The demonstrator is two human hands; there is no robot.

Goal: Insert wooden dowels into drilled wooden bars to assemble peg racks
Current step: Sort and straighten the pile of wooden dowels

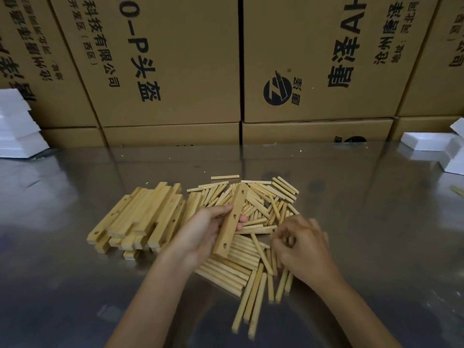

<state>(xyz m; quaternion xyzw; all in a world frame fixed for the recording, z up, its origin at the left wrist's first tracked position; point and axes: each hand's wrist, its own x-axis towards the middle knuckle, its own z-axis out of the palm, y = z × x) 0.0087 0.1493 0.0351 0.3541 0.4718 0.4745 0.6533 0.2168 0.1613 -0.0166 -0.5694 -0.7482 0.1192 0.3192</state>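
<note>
My left hand (200, 234) grips a drilled wooden bar (232, 221), held lengthwise away from me with several holes showing along its face. A heap of loose wooden dowels (261, 207) lies under and behind it on the metal table (376, 222). My right hand (301, 243) rests on the near right part of the heap with its fingers curled around dowels; it is blurred, so the grip is unclear. To the left lies a stack of drilled wooden bars (140, 217).
Tall cardboard boxes (170, 66) with printed characters wall off the table's far side. White foam pieces sit at the far left (17, 126) and the far right (426, 144). One stray dowel (457, 189) lies by the right edge.
</note>
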